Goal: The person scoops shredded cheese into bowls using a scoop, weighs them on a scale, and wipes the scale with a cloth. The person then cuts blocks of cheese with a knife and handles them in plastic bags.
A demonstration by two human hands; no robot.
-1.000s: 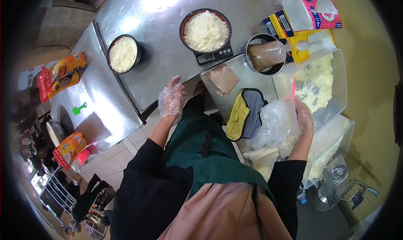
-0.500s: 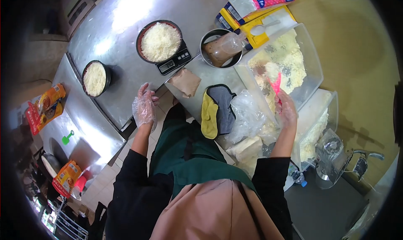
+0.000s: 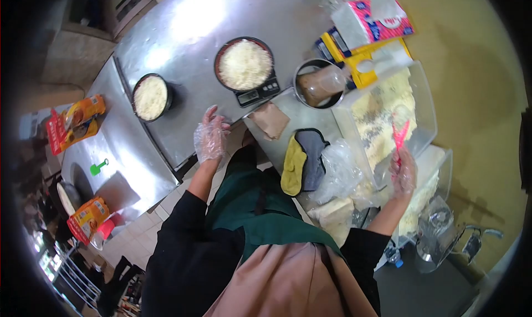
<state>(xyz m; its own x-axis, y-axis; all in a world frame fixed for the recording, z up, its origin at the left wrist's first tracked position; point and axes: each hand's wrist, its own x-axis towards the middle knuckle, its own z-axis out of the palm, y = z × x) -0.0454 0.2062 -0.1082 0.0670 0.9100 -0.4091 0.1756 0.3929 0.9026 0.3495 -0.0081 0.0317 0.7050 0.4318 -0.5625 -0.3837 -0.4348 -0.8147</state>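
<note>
Right hand (image 3: 404, 173) grasps pink scoop (image 3: 400, 135), long axis pointing forward over clear plastic bin (image 3: 425, 113); left hand (image 3: 211, 138), well apart, holds nothing

Can't read the digits on the scale (image 3: 259, 94), way too small, and the bowl (image 3: 217, 68) on it hides its top. Right of the scale, a brown-filled bag (image 3: 321, 86) covers most of the pot's (image 3: 316, 64) inside. Lower right of it, the right hand (image 3: 403, 174) hides the pink scoop's (image 3: 400, 135) grip. Far below the scale, pink cloth (image 3: 288, 278) gets chopped off.
</note>
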